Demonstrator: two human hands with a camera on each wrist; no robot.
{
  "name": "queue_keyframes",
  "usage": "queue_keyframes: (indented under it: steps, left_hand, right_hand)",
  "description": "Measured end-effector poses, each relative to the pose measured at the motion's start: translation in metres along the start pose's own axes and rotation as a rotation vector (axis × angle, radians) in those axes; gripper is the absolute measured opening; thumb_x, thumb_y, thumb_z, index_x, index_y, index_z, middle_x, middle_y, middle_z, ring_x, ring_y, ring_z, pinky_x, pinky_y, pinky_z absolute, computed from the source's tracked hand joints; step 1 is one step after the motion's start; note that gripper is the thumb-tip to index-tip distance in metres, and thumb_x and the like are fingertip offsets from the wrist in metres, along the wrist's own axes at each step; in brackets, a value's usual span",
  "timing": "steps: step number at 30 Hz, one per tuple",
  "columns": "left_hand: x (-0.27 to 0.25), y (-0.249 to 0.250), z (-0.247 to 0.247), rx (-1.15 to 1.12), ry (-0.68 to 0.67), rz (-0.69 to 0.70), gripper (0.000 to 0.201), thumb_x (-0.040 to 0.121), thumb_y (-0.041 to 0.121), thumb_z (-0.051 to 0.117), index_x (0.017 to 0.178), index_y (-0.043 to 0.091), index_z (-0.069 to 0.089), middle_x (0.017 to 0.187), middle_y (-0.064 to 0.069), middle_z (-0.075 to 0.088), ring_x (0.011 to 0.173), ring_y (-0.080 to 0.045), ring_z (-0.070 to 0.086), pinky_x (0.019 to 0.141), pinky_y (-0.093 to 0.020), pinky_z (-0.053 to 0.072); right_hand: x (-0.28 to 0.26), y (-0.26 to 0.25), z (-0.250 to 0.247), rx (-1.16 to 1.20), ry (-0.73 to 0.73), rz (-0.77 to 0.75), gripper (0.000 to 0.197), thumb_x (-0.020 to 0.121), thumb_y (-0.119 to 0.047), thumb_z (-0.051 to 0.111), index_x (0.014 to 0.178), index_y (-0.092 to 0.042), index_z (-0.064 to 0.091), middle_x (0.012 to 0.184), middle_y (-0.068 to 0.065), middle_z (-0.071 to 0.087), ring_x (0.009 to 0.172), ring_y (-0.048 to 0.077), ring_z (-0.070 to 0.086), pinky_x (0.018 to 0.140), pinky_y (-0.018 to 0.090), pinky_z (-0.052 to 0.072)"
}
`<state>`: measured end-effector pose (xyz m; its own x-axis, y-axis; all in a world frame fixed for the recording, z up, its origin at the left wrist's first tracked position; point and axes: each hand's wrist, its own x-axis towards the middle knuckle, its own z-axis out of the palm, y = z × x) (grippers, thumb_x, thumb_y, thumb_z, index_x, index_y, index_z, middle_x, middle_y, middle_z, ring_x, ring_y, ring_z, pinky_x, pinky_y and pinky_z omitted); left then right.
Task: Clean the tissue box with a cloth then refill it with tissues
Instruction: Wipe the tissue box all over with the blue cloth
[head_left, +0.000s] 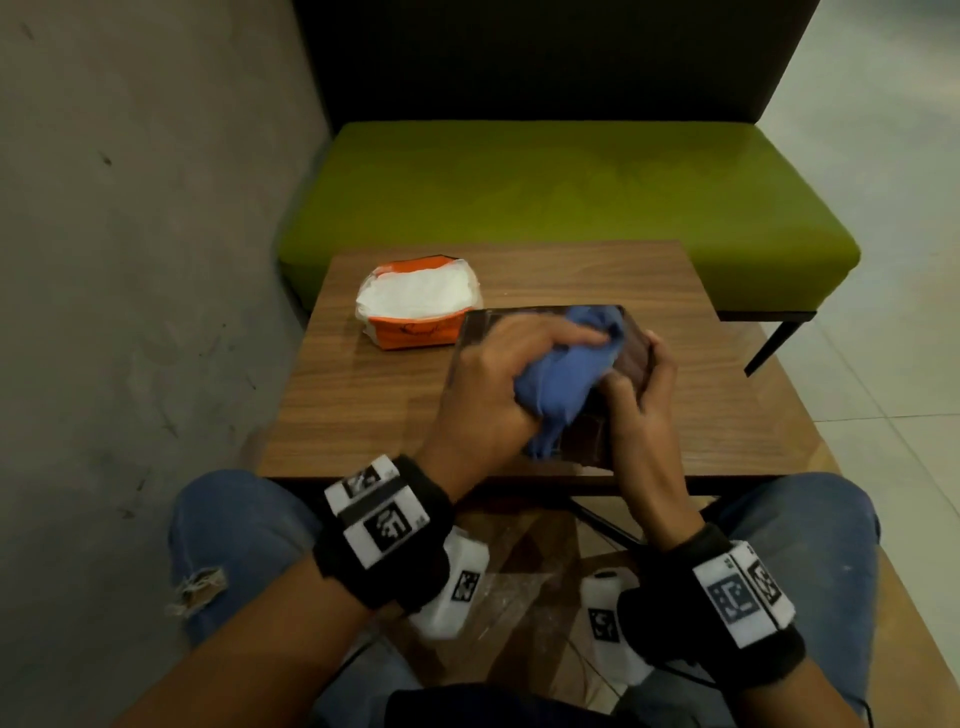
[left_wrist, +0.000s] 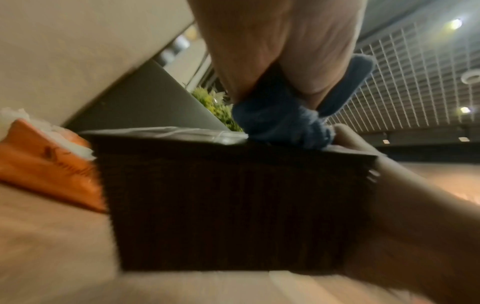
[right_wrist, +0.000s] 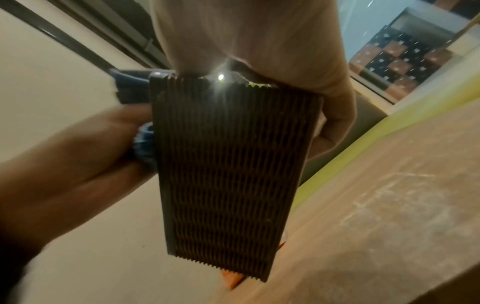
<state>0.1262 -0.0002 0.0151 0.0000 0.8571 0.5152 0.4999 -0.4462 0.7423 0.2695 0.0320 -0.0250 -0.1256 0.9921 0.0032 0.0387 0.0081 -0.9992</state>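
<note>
- Fingers (head_left: 558, 332) of your left hand (head_left: 498, 384) are curled round a bunched blue cloth (head_left: 566, 374), pressing it onto the top of the tissue box (head_left: 631, 358).
- Fingers (head_left: 657, 345) of your right hand (head_left: 641, 415) wrap the box's right end, thumb on its top face, holding it steady.
- Tissue box: dark brown with ribbed sides, seen in the head view at about 4 o'clock from the tabletop's (head_left: 363, 395) centre, near the edge closest to you. In the right wrist view its ribbed side (right_wrist: 228, 174) fills the centre; whether the box rests flat on the tabletop or is tilted up cannot be told.
- Cloth: in the left wrist view the blue wad (left_wrist: 283, 123) sits on the box's upper edge (left_wrist: 233, 195), squeezed between your left thumb and fingers.
- Tissue pack (head_left: 421, 304): an orange wrapper, open on top with white tissues showing, lying on the tabletop at about 10 o'clock from the box, just beside its far left corner.
- Green bench seat (head_left: 571, 208): beyond the tabletop at 12 o'clock, with a dark backrest behind it.
- Wrists: black straps with white marker blocks (head_left: 382, 519) on both; blue jeans (head_left: 244, 535) cover your knees below the tabletop edge.
</note>
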Motion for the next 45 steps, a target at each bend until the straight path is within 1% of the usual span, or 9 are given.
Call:
queue_keyframes:
  steps: [3,8,13,18,24,29,34,39,45]
  left_hand:
    - [-0.025,-0.009,0.003,0.052,-0.096,-0.017,0.033,0.08,0.013,0.068,0.113,0.013,0.063,0.114,0.002,0.061,0.112,-0.01,0.055,0.101,-0.03,0.043]
    - [0.004,-0.043,-0.005,0.011,0.228,-0.251,0.036,0.08,-0.004,0.063,0.11,0.018,0.064,0.117,-0.005,0.062,0.112,-0.016,0.057,0.1,-0.04,0.046]
    - [-0.029,-0.016,0.009,0.138,0.008,-0.008,0.034,0.079,0.003,0.067,0.112,0.011,0.064,0.115,0.004,0.058,0.115,-0.013,0.052,0.103,-0.027,0.038]
    - [-0.019,-0.065,-0.011,0.007,0.349,-0.38,0.036,0.078,-0.001,0.062,0.108,0.017,0.063,0.117,-0.007,0.061,0.111,-0.021,0.057,0.099,-0.047,0.046]
    - [-0.026,-0.029,0.013,0.105,0.17,-0.153,0.041,0.075,0.0,0.069,0.112,0.016,0.061,0.114,0.002,0.057,0.111,-0.007,0.05,0.098,-0.012,0.037]
    - [-0.011,-0.072,-0.014,-0.001,0.39,-0.412,0.032,0.083,0.001,0.064,0.113,0.009,0.061,0.113,-0.007,0.063,0.104,-0.018,0.06,0.095,-0.037,0.049]
    - [-0.027,-0.036,0.008,0.187,0.078,-0.154,0.038,0.08,0.003,0.066,0.116,0.016,0.06,0.12,-0.007,0.059,0.115,-0.014,0.05,0.101,-0.019,0.038]
    - [0.017,-0.075,-0.025,0.036,0.336,-0.42,0.031,0.082,0.013,0.066,0.112,0.01,0.063,0.113,-0.01,0.064,0.105,-0.021,0.06,0.094,-0.045,0.05]
    - [-0.02,-0.041,-0.002,0.213,0.041,-0.063,0.041,0.079,0.002,0.066,0.116,0.017,0.059,0.118,-0.006,0.059,0.113,-0.018,0.052,0.099,-0.033,0.042]
  right_hand:
    - [0.0,0.003,-0.007,0.002,-0.018,0.03,0.087,0.065,-0.063,0.057,0.142,-0.036,0.025,0.121,-0.001,0.057,0.101,0.013,0.065,0.072,0.023,0.057]
    - [-0.015,0.014,0.002,-0.046,-0.038,0.03,0.088,0.064,-0.063,0.061,0.141,-0.039,0.027,0.123,0.003,0.057,0.103,0.019,0.064,0.08,0.04,0.059]
    - [-0.005,0.009,-0.004,-0.001,-0.028,0.062,0.09,0.061,-0.061,0.06,0.141,-0.037,0.027,0.121,0.002,0.058,0.1,0.02,0.066,0.074,0.033,0.059]
    - [-0.014,0.01,-0.006,0.024,-0.018,0.02,0.088,0.063,-0.059,0.06,0.142,-0.04,0.025,0.115,-0.01,0.058,0.098,0.01,0.066,0.079,0.032,0.059]
    - [-0.004,0.009,-0.002,0.025,-0.017,0.028,0.085,0.063,-0.06,0.06,0.138,-0.04,0.026,0.121,-0.001,0.054,0.102,0.017,0.064,0.081,0.042,0.058]
    - [-0.008,0.006,-0.006,0.062,-0.007,0.014,0.087,0.064,-0.059,0.059,0.141,-0.037,0.024,0.121,-0.002,0.055,0.097,0.012,0.067,0.073,0.028,0.057]
    - [0.007,0.004,-0.002,0.057,0.029,0.015,0.088,0.065,-0.058,0.061,0.142,-0.037,0.023,0.123,0.002,0.052,0.105,0.022,0.063,0.082,0.045,0.058]
    - [0.001,0.006,0.003,0.026,-0.037,0.005,0.089,0.063,-0.058,0.062,0.141,-0.037,0.025,0.124,0.0,0.053,0.105,0.015,0.063,0.08,0.034,0.058]
    - [0.01,0.003,-0.009,0.158,-0.023,0.052,0.078,0.064,-0.054,0.06,0.132,-0.036,0.029,0.116,-0.001,0.056,0.101,0.023,0.066,0.074,0.037,0.059]
